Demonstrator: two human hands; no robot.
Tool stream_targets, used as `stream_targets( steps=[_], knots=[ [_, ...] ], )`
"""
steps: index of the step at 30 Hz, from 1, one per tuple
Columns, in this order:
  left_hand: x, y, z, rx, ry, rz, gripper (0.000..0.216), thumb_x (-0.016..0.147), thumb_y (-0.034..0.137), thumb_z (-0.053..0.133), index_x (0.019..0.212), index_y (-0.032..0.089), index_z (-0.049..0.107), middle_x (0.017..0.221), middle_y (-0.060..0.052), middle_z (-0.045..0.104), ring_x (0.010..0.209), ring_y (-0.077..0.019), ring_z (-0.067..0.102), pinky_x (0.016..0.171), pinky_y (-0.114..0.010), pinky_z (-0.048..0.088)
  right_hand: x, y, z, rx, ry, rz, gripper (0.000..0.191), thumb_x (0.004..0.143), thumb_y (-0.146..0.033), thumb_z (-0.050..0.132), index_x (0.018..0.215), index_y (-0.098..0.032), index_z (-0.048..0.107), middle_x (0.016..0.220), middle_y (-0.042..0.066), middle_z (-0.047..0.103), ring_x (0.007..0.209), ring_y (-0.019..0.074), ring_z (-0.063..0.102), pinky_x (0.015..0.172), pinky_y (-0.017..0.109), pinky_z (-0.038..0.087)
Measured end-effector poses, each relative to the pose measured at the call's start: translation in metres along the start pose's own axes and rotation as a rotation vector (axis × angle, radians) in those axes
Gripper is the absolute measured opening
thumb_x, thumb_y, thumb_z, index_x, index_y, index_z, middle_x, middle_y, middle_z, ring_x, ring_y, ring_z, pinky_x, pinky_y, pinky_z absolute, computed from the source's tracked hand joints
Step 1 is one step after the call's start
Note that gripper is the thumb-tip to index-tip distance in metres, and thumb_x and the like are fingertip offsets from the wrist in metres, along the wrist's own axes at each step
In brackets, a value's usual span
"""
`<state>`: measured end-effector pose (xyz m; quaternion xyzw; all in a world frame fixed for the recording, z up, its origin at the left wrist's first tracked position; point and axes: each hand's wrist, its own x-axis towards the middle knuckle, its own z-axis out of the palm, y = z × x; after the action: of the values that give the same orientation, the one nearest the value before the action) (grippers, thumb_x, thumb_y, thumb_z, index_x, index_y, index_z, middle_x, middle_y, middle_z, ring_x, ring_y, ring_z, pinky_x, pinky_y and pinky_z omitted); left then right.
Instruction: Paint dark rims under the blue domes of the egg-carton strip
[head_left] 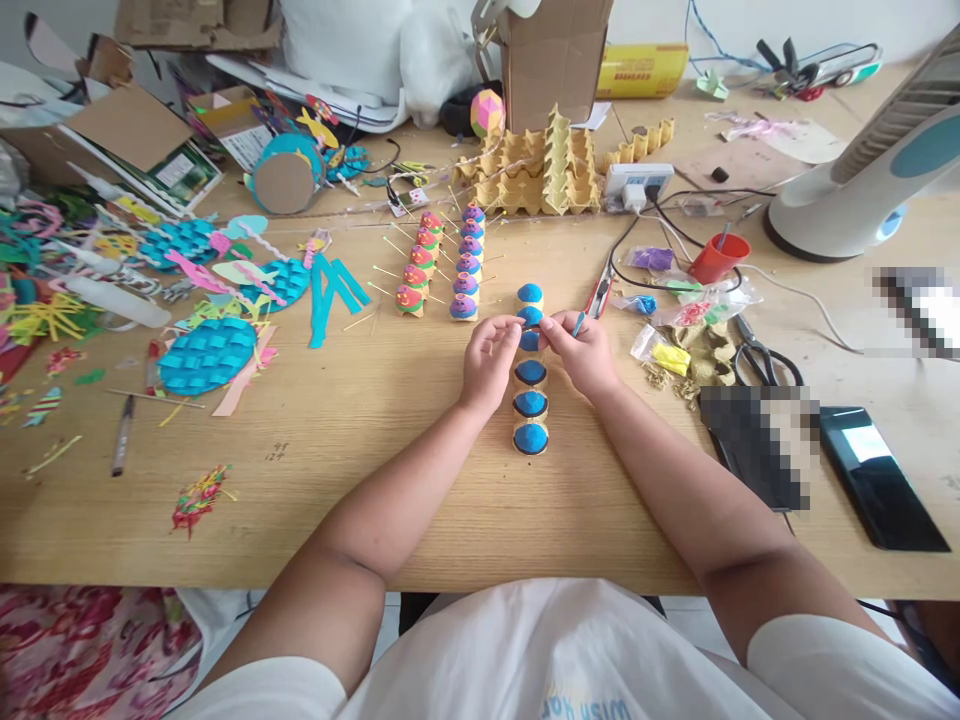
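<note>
A row of several egg-carton cups with blue-painted tops (531, 405) runs down the middle of the wooden table (360, 470). My left hand (489, 360) and my right hand (579, 350) meet over the row's upper part, both pinching one blue-topped cup (529, 318) from either side. My right hand also holds a thin blue stick (578, 322) between its fingers. Just behind stand two rows of painted cups, one red (417, 265) and one purple (468, 262), with pins sticking out.
Blue woven paper shapes (208, 352) and colourful scraps cover the left side. Egg cartons (540, 165), a power strip (637, 180) and a red cup (717, 258) lie behind. Scissors (765, 355), a phone (877, 475) and a fan base (847, 205) are at the right.
</note>
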<state>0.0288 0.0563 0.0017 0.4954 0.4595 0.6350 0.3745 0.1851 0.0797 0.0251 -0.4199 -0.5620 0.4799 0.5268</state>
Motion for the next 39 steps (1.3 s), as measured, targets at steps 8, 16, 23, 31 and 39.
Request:
stream_targets(
  steps=[8, 16, 23, 31, 39],
  knots=[
    [-0.002, -0.004, 0.001, -0.028, -0.052, 0.003, 0.056, 0.086, 0.078, 0.080, 0.103, 0.025, 0.078, 0.109, -0.007, 0.082, 0.105, -0.0224, 0.075, 0.098, -0.038, 0.059, 0.001, 0.006, 0.000, -0.016, 0.036, 0.001, 0.070, 0.072, -0.091, 0.080, 0.062, -0.023, 0.070, 0.063, 0.001, 0.070, 0.062, 0.0139, 0.058, 0.066, 0.031, 0.051],
    [0.000, -0.011, 0.002, -0.019, -0.015, 0.018, 0.057, 0.085, 0.079, 0.080, 0.096, 0.023, 0.079, 0.099, -0.005, 0.080, 0.095, -0.0194, 0.075, 0.091, -0.033, 0.059, 0.001, 0.010, -0.002, -0.045, 0.011, 0.020, 0.078, 0.078, -0.097, 0.068, 0.062, -0.021, 0.072, 0.058, 0.002, 0.067, 0.057, 0.0128, 0.054, 0.060, 0.031, 0.045],
    [0.002, -0.012, 0.001, 0.005, 0.047, 0.003, 0.061, 0.085, 0.082, 0.078, 0.089, 0.022, 0.076, 0.085, -0.001, 0.076, 0.082, -0.0146, 0.068, 0.079, -0.027, 0.053, 0.001, 0.009, -0.001, 0.088, -0.049, 0.005, 0.071, 0.081, -0.091, 0.073, 0.083, -0.021, 0.080, 0.066, 0.001, 0.069, 0.059, 0.0114, 0.054, 0.061, 0.029, 0.049],
    [0.003, -0.014, 0.003, -0.033, 0.062, -0.017, 0.063, 0.084, 0.084, 0.077, 0.083, 0.021, 0.073, 0.079, 0.001, 0.071, 0.076, -0.0131, 0.064, 0.073, -0.025, 0.051, 0.002, 0.017, 0.002, 0.161, -0.098, 0.029, 0.058, 0.064, -0.069, 0.101, 0.094, -0.024, 0.082, 0.086, 0.001, 0.081, 0.077, 0.0147, 0.071, 0.077, 0.031, 0.062],
    [0.002, -0.005, 0.002, -0.035, 0.047, 0.012, 0.061, 0.091, 0.082, 0.071, 0.094, 0.022, 0.079, 0.098, -0.005, 0.081, 0.101, -0.0194, 0.075, 0.096, -0.031, 0.058, 0.002, 0.009, 0.000, 0.098, -0.066, -0.001, 0.053, 0.071, -0.072, 0.095, 0.082, -0.023, 0.079, 0.078, 0.003, 0.082, 0.073, 0.0168, 0.073, 0.077, 0.034, 0.061]
  ],
)
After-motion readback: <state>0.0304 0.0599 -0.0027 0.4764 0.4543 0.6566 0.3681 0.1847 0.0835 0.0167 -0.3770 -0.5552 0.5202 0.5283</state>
